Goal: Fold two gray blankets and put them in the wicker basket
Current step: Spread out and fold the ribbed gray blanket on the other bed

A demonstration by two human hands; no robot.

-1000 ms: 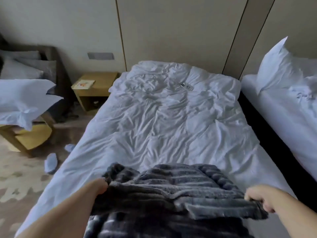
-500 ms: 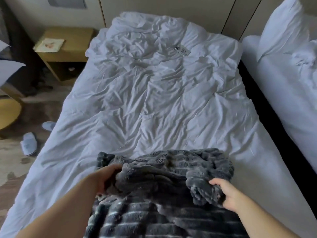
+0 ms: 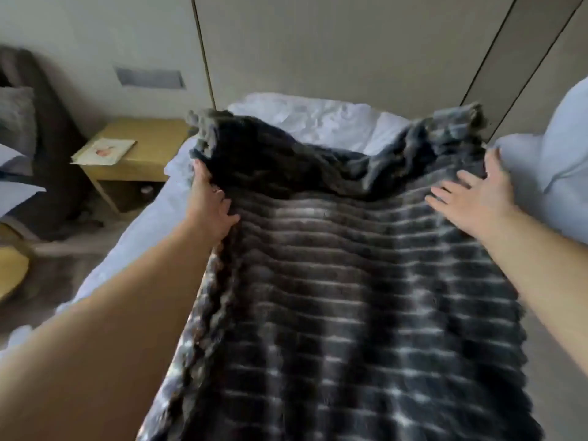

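Head view: at the far left a dark armchair (image 3: 54,148) holds a gray cushion (image 3: 16,122). Beside it a low wooden nightstand (image 3: 149,160) carries a pale printed card (image 3: 106,151) at its left corner. The white-sheeted bed (image 3: 318,117) runs to the panelled wall, and a white pillow (image 3: 553,167) bulges in from the right. Over the bed lies the dark gray ribbed plush blanket (image 3: 343,281), stretched lengthways, its far end rumpled and raised short of the bed's head. The left hand (image 3: 211,203) sits at the blanket's left edge, thumb up; gripping or merely resting, I cannot tell. The right hand (image 3: 474,198) lies flat, fingers spread, near the right edge.
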